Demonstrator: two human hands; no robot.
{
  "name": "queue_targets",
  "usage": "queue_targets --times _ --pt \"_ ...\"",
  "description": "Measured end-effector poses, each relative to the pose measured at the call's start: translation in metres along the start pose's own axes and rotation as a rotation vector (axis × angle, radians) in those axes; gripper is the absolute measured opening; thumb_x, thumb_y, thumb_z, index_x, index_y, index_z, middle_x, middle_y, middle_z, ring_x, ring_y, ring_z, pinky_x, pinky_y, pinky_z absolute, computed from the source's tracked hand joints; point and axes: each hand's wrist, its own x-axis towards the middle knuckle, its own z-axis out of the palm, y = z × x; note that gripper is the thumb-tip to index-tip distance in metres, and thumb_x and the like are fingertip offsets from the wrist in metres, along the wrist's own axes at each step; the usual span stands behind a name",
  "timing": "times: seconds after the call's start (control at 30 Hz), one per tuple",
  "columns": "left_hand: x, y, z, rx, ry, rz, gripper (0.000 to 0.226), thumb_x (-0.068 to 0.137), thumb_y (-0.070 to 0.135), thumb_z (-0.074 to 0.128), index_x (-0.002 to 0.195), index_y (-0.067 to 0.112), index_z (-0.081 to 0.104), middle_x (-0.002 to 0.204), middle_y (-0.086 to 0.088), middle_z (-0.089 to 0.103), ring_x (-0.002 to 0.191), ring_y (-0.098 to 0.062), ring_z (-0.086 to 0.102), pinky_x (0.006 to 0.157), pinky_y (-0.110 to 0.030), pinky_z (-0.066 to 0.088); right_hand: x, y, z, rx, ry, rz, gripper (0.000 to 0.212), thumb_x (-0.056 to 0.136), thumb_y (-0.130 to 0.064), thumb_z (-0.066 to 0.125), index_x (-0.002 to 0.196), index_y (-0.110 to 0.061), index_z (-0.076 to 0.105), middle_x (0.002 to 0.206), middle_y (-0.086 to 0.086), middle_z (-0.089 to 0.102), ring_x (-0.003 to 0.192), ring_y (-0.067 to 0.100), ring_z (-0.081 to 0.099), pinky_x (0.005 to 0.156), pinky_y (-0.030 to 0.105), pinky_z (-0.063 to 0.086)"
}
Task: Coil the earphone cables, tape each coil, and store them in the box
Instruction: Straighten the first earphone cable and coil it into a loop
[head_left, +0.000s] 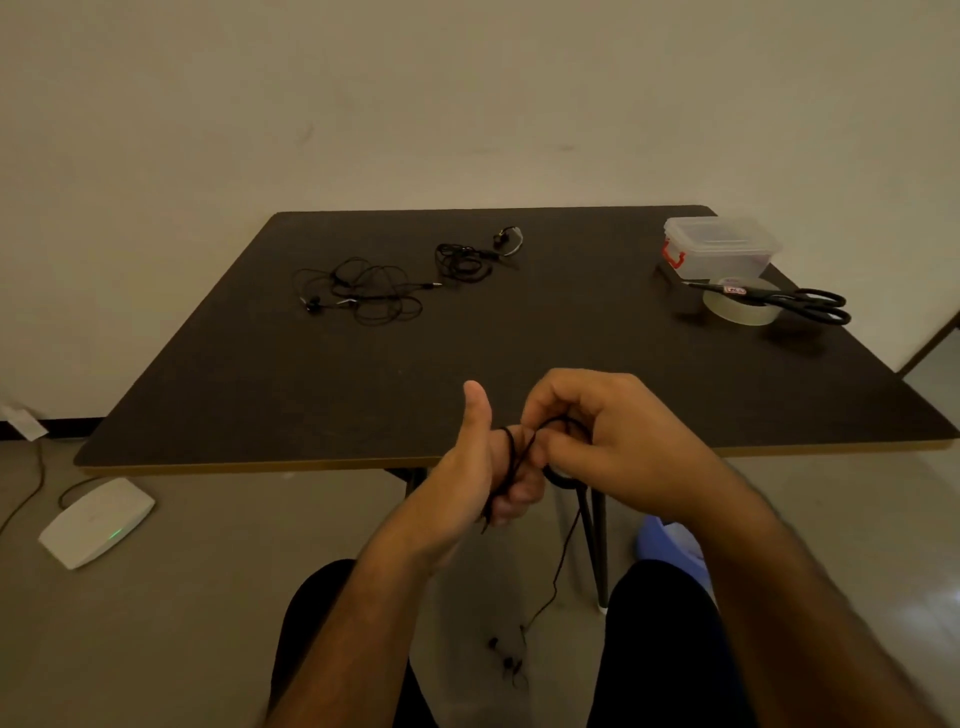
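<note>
So we've got both hands up just past the near edge of the dark table, working on 1 black earphone cable. Our left hand has its thumb sticking straight up and the other fingers curled, with a few turns of the cable looped around them. Our right hand sits right against it, fingers bent and pinching the cable where it loops over near the left fingertips. The loose end of that cable hangs down between our knees, and its earbuds dangle near the floor. Further back on the table there are 2 more sets still lying in messy tangles: a bigger loose earphone tangle towards the left and a smaller earphone bundle just beside it, nearer the far edge. Over at the far right corner sits the clear plastic box with its lid on and a red latch on the side. Just in front of it is a roll of clear tape, with black scissors lying across the top of the roll. Down on the floor to the left there's a white router-looking device with a small green light and a wire running off it
</note>
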Motion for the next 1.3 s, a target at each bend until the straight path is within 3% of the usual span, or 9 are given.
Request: queue_targets --times 0.17,0.27,0.4,0.57,0.67,0.8,1.07,1.2,1.3 --pt "-0.004 0.003 0.002 -0.219 -0.094 -0.037 0.075 0.075 0.083 0.003 0.067 0.018 0.040 0.054 0.004 0.024 0.045 -0.009 0.020 0.047 -0.024 0.023 0.014 0.010 -0.003 0.352 0.020 -0.036 0.020 0.090 0.009 0.057 0.096 -0.009 0.064 0.086 0.007 0.066 0.071 0.022 0.068 0.067 0.032 0.059" --pt "-0.004 0.008 0.004 -0.379 -0.168 -0.008 0.071 0.080 0.080 0.008 0.066 0.019 0.042 0.052 0.006 0.026 0.042 -0.006 0.021 0.043 -0.021 0.021 0.023 0.023 0.009 0.533 0.109 -0.029 0.011 0.088 0.007 0.062 0.093 -0.002 0.064 0.081 0.007 0.065 0.070 0.013 0.063 0.065 0.024 0.055" --pt "0.002 0.013 0.004 -0.472 -0.236 0.086 0.055 0.098 0.062 0.019 0.072 0.021 0.046 0.054 0.008 0.031 0.043 -0.004 0.025 0.043 -0.019 0.021 0.023 0.040 0.034 0.776 0.141 0.058 0.009 0.086 -0.011 0.066 0.090 -0.004 0.064 0.079 0.007 0.065 0.070 0.015 0.063 0.065 0.029 0.054" --pt "0.012 0.030 0.000 -0.450 -0.110 0.137 0.033 0.102 0.031 0.033 0.074 0.020 0.045 0.054 0.007 0.031 0.043 -0.006 0.032 0.049 -0.023 0.033 0.010 0.046 0.065 0.915 0.068 0.161 0.016 0.094 -0.017 0.056 0.089 -0.016 0.070 0.077 0.007 0.068 0.068 0.021 0.063 0.060 0.031 0.055" --pt "0.018 0.040 -0.005 -0.441 0.008 0.185 0.034 0.104 0.027 0.029 0.075 0.018 0.044 0.053 0.007 0.031 0.044 -0.007 0.032 0.055 -0.025 0.035 0.003 0.048 0.068 0.851 0.036 0.194 0.024 0.102 -0.014 0.044 0.092 -0.011 0.065 0.074 0.006 0.063 0.060 0.018 0.057 0.057 0.030 0.050" --pt "0.025 0.046 -0.015 -0.378 0.219 0.257 0.032 0.106 0.029 0.030 0.080 0.019 0.046 0.056 0.007 0.033 0.046 -0.008 0.033 0.049 -0.024 0.035 -0.008 0.046 0.060 0.699 -0.073 0.193 0.017 0.100 -0.009 0.049 0.105 -0.002 0.064 0.072 0.007 0.061 0.061 0.014 0.058 0.059 0.027 0.052" --pt "0.031 0.044 -0.020 0.007 0.464 0.313 0.031 0.108 0.026 0.030 0.086 0.014 0.050 0.062 0.000 0.059 0.057 -0.016 0.060 0.053 -0.028 0.051 -0.015 0.014 0.016 0.245 -0.328 0.290 0.023 0.096 -0.019 0.059 0.116 -0.031 0.057 0.080 0.000 0.069 0.064 0.013 0.069 0.062 0.025 0.056" --pt "0.030 0.044 -0.023 0.187 0.422 0.233 0.033 0.107 0.030 0.031 0.085 0.014 0.051 0.066 -0.002 0.063 0.060 -0.018 0.063 0.055 -0.028 0.050 -0.010 -0.005 -0.003 -0.053 -0.105 0.155 0.009 0.093 -0.030 0.056 0.095 -0.037 0.060 0.082 -0.007 0.068 0.071 0.003 0.064 0.066 0.024 0.055" --pt "0.023 0.046 -0.015 0.218 0.288 0.160 0.038 0.107 0.034 0.032 0.083 0.014 0.053 0.060 0.001 0.060 0.052 -0.014 0.056 0.051 -0.025 0.046 0.001 -0.010 -0.016 -0.012 0.063 0.014 0.009 0.085 -0.034 0.054 0.088 -0.038 0.062 0.082 -0.022 0.067 0.079 -0.004 0.064 0.072 0.016 0.051"
